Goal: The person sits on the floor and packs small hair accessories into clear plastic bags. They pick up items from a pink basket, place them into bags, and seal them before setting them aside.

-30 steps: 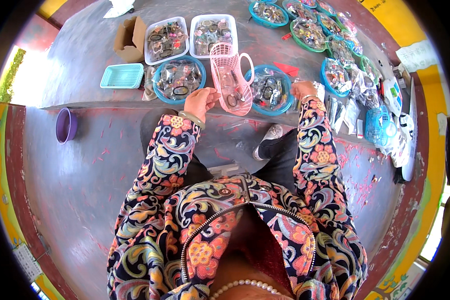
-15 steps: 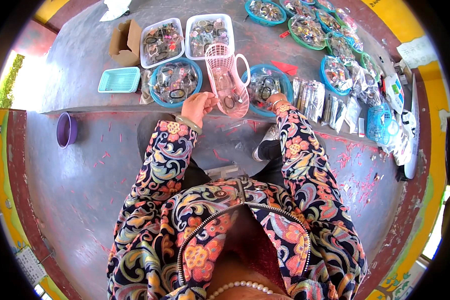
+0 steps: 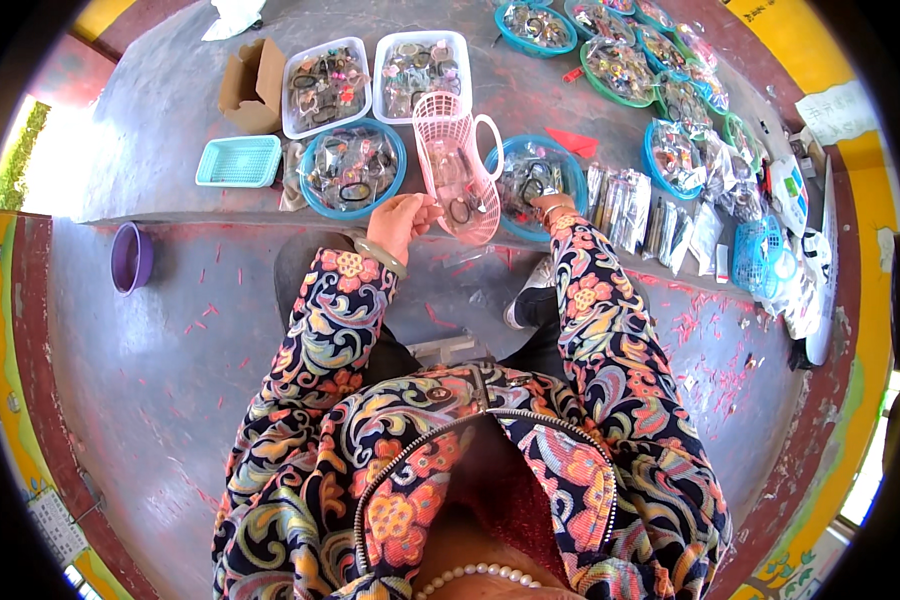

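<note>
My left hand (image 3: 400, 224) is at the near left side of a pink shoe-shaped lattice basket (image 3: 436, 125), its fingertips pinched together. Whatever lies between them is too small to make out. The basket, which has a loop handle, holds a few clear packets with dark ring-shaped bands. At the near edge of a round blue basket (image 3: 580, 190) my right hand (image 3: 554, 206) has its fingers curled down at the clear packets (image 3: 535, 170) inside. The fingertips are partly hidden. Another round blue basket (image 3: 402, 165) full of bagged bands stands left of the pink one.
Two white trays (image 3: 377, 85) of packets and an open cardboard box (image 3: 250, 88) stand behind. A turquoise basket (image 3: 238, 162) sits left, and a purple tub (image 3: 132, 260) on the floor. Rightward are bundled slim packets (image 3: 620, 208), a red piece (image 3: 573, 142) and several filled baskets (image 3: 618, 72).
My right hand has shifted slightly left at the edge of the blue basket. My left hand stays beside the pink basket, fingertips still together. The whole view has tilted a little.
</note>
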Tool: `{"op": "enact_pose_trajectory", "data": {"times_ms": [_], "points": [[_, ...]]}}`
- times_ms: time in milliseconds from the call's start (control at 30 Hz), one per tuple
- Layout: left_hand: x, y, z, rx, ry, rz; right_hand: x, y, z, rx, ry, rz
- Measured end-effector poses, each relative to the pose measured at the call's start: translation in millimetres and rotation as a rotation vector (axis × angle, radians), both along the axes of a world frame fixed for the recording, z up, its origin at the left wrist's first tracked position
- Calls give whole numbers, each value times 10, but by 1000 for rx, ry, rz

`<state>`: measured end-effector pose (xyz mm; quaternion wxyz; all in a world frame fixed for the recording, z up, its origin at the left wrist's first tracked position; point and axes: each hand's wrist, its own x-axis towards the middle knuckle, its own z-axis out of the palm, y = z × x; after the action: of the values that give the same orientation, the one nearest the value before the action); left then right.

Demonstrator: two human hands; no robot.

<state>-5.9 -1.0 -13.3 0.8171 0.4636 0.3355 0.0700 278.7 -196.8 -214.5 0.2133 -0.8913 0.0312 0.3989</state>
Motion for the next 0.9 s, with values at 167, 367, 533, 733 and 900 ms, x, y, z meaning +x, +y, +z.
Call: {"op": "enact_pose_trajectory", "data": {"times_ms": [167,367,533,733,900], "points": [[16,-33,46,-5,-10,-21,104,21,-268,-111,-104,183],[-58,-2,40,-1,-6,48,-41,172,25,116,142,-22],[-21,-28,110,-5,15,28,-117,147,729,314,391,-302],[1,4,-8,2,4,8,-278,149,1376,489,35,-273],[-30,75,-67,18,-44,-90,-766,153,2101,921,-8,-195]]}}
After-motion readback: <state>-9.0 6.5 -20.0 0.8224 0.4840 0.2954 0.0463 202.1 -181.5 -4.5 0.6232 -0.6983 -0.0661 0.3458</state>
